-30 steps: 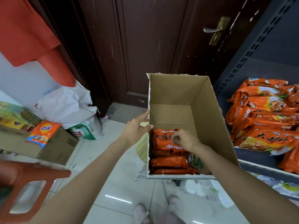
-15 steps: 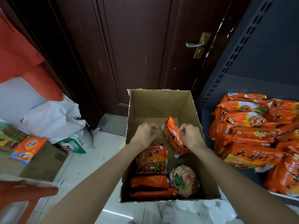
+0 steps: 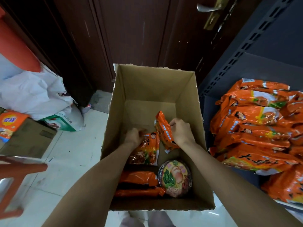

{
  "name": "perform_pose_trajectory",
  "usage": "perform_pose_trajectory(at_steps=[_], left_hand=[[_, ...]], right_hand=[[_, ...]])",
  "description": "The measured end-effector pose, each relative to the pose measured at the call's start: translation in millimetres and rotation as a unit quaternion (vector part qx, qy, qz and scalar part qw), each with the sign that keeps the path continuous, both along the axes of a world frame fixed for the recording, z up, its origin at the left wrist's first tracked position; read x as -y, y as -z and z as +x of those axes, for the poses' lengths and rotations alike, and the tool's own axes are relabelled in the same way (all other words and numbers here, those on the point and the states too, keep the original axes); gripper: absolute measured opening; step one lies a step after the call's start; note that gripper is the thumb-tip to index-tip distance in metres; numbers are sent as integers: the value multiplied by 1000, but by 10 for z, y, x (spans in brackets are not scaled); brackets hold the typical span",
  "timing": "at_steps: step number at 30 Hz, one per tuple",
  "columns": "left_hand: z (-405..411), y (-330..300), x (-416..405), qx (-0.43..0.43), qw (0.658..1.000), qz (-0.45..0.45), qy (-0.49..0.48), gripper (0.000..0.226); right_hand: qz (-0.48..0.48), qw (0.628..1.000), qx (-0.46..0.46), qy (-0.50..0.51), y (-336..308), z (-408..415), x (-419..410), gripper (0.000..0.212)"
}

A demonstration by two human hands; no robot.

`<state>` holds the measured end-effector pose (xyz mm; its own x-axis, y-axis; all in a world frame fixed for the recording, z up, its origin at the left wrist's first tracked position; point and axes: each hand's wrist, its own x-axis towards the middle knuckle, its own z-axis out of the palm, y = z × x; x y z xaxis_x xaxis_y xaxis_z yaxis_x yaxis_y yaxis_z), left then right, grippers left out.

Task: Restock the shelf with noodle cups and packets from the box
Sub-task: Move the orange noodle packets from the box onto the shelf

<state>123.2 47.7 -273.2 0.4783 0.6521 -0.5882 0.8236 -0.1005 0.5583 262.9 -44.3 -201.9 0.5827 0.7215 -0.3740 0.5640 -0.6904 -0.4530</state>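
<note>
Right hand (image 3: 181, 132) grips orange foil noodle packet (image 3: 165, 131) upright inside brown cardboard box (image 3: 118, 102); left hand (image 3: 133, 136) grasps second orange packet (image 3: 146, 149).

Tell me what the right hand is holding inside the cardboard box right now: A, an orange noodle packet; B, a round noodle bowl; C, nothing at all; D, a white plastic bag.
A: the right hand has its fingers curled round an orange noodle packet, lifted and tilted above the floor of the box, while the round noodle bowl lies untouched near the box's front.
</note>
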Motion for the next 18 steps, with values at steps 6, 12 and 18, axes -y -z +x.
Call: perform_pose_trajectory(at_steps=[6,12,18], left_hand=[[13,104,5,-64,994,79,39,31],[25,19,-33,-62,993,96,16,16],[102,-412,-87,-17,988,153,-2,9]], right_hand=[[8,999,-31,41,107,-30,-36,24],[10,996,-50,67,133,-77,-38,19],[38,996,-33,75,7,-89,-13,16]])
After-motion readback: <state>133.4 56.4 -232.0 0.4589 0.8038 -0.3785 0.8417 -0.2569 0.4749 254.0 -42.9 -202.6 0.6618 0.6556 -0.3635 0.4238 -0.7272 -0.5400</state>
